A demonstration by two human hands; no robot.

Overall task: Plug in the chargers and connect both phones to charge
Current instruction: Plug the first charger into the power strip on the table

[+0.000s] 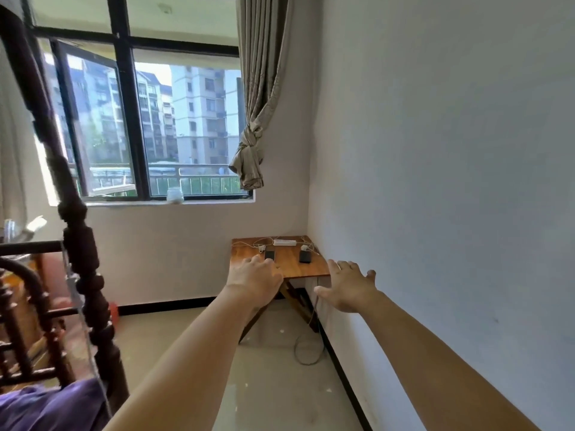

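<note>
A small wooden folding table (289,265) stands in the far corner of the room. On it lie two dark phones, one on the left (270,255) and one on the right (305,257). A white power strip (284,242) rests at the back edge, with two white chargers (263,247) (306,247) and thin white cables beside it. Both arms stretch forward toward the table. My left hand (253,279) and my right hand (345,284) hang in the air with fingers spread, holding nothing, still short of the table.
A dark carved wooden bedpost (81,244) and a purple cover (46,405) fill the left. A window with a tied beige curtain (252,144) is above the table. A cable loop (308,349) lies on the tiled floor under the table; the white wall runs along the right.
</note>
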